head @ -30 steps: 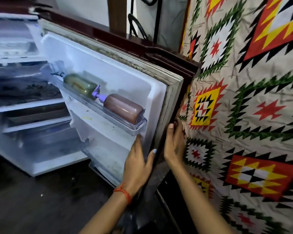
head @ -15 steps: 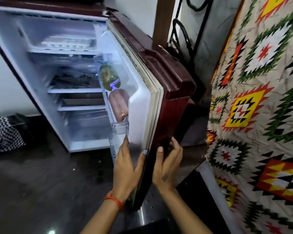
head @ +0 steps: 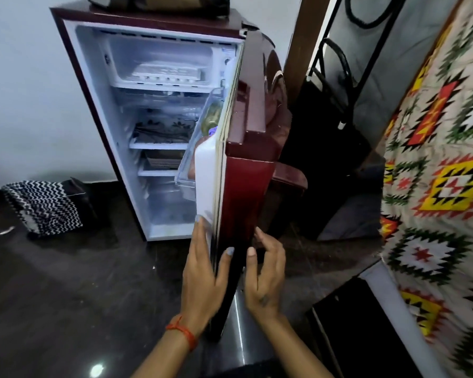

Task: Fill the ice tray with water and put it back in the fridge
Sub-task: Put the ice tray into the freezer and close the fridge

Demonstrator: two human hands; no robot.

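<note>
1. The ice tray (head: 167,72) lies flat in the freezer compartment at the top of the fridge (head: 99,110), behind the open fridge door (head: 246,186). Whether its cells hold water is too small and pale to tell.
2. The left hand (head: 202,271) holds the door's free edge low down: its fingers lie flat along the white inner liner and its thumb wraps onto the dark red outer face, so the edge sits pinched between them.
3. The right hand (head: 265,274) presses on the door's outer face, just beside the left thumb. Its fingers are loosely bent and spread against the panel, curled round nothing.
4. The door stands part-way open, edge-on to the camera. Its inner shelf, above the left hand, carries two bottles (head: 210,118), mostly hidden by the door's edge.
5. Judged from this, the main work looks done: the tray is already back inside, and neither hand carries it.
6. What appears to be left is to swing the door against the cabinet until its seal meets the frame.
7. The shelf with the bottles has to pass inside the cabinet opening as the door shuts.
8. Left of the fridge, a zigzag-patterned bag (head: 43,207) rests on the dark floor, well apart from the door.
</note>
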